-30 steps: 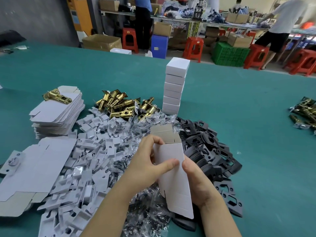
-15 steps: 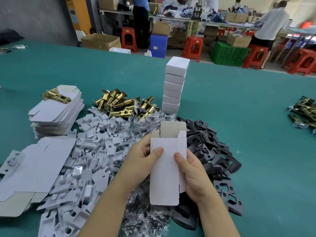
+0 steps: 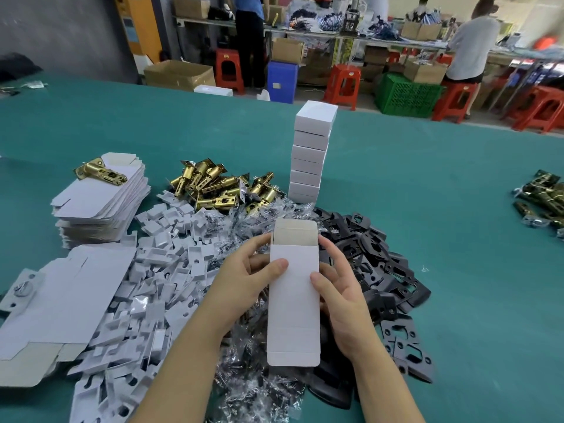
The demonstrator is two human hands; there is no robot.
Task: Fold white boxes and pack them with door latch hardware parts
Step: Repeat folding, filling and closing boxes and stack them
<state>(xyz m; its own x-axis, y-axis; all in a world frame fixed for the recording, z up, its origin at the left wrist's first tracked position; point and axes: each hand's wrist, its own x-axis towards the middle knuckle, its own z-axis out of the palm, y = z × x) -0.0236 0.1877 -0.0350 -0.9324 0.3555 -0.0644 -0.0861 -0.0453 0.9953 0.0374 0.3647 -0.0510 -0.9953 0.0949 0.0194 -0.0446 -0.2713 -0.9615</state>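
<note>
I hold a white box point(image 3: 293, 297) upright in front of me, its top flap open and showing the brown inside. My left hand point(image 3: 244, 285) grips its left side, thumb on the front face. My right hand point(image 3: 341, 297) grips the right side, thumb also on the front. Behind lie brass latches point(image 3: 219, 187), white plastic parts point(image 3: 158, 270), clear bags of screws point(image 3: 244, 227) and black plates point(image 3: 375, 264).
A stack of folded white boxes point(image 3: 311, 154) stands behind the piles. Flat box blanks point(image 3: 100, 196) are stacked at left with one brass latch point(image 3: 99, 172) on top, and more blanks point(image 3: 61, 300) lie nearer. Dark latches point(image 3: 543, 196) lie at the right on the green table point(image 3: 457, 209).
The box has been turned from tilted to upright and squared open. Both thumbs have shifted onto its front face, and the hands have moved slightly apart.
</note>
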